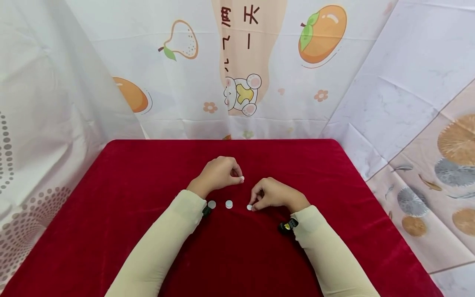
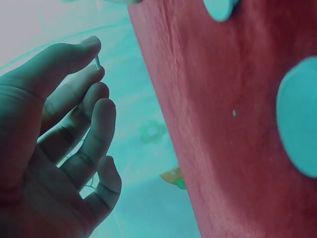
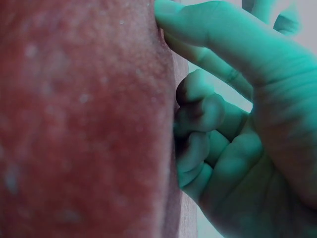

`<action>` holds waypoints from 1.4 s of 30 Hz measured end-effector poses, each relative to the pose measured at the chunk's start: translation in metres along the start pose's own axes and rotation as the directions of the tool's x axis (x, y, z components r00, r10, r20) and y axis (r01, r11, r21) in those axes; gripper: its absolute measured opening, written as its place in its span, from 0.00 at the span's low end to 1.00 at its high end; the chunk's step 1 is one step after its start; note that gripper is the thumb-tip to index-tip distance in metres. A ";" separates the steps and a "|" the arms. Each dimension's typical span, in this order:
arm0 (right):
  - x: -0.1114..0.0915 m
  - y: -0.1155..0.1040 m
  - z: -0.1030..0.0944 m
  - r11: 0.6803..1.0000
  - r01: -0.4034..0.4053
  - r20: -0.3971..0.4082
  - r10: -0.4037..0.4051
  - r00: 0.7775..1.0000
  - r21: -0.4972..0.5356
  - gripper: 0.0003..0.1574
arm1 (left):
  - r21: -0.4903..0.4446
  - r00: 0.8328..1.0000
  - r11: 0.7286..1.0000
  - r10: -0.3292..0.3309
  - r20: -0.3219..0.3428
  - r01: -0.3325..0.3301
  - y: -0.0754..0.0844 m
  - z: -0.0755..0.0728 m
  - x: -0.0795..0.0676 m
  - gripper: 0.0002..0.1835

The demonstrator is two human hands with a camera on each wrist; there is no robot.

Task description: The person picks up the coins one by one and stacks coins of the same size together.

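My left hand is raised over the red cloth and pinches a small white disc between thumb and index finger. In the left wrist view that disc is seen edge-on, with the other fingers loosely bent. My right hand is down at the cloth, thumb and index fingertip on another white disc. That disc is hidden in the right wrist view, where the remaining fingers curl toward the palm. Between the forearms lie a round white disc near the left cuff and a thicker-looking white piece.
A red velvet cloth covers the table, whose far edge meets a white curtain printed with fruit. More curtain hangs along the right side. Dark wrist straps sit at the cuffs.
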State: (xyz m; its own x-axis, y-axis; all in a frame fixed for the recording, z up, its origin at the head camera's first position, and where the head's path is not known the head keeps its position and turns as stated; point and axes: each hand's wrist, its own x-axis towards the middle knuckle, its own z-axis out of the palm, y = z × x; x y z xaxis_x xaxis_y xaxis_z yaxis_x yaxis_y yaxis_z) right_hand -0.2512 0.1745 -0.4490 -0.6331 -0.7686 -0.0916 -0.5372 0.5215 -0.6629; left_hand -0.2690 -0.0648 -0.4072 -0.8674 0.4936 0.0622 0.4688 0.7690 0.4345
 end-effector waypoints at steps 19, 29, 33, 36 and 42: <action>0.000 0.004 -0.001 1.000 -0.017 0.002 0.017 1.000 0.017 0.05 | -0.091 0.996 0.994 0.052 -0.071 -0.058 0.009 0.007 -0.028 0.05; 0.001 0.005 0.000 1.000 -0.008 0.006 0.008 1.000 0.010 0.06 | -0.042 0.996 0.996 0.074 0.046 -0.072 0.017 0.021 -0.027 0.06; 0.001 0.002 -0.001 1.000 -0.025 0.002 0.025 1.000 0.007 0.07 | -0.056 0.991 0.994 0.100 0.086 -0.095 0.020 0.024 -0.027 0.05; 0.001 0.001 -0.002 0.999 -0.035 0.000 0.035 0.999 0.013 0.07 | -0.061 0.987 0.993 0.107 0.120 -0.100 0.022 0.026 -0.027 0.04; 0.000 0.001 -0.001 0.999 -0.036 0.012 0.036 0.999 0.028 0.03 | -0.056 0.977 0.993 0.108 0.182 -0.100 0.021 0.032 -0.026 0.05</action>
State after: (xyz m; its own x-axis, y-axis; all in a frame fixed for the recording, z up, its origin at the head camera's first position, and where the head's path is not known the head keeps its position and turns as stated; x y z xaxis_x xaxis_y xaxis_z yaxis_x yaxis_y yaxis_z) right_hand -0.2525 0.1751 -0.4491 -0.6450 -0.7540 -0.1245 -0.4980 0.5383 -0.6799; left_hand -0.2309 -0.0480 -0.4285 -0.7667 0.6396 -0.0560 0.5428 0.6923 0.4755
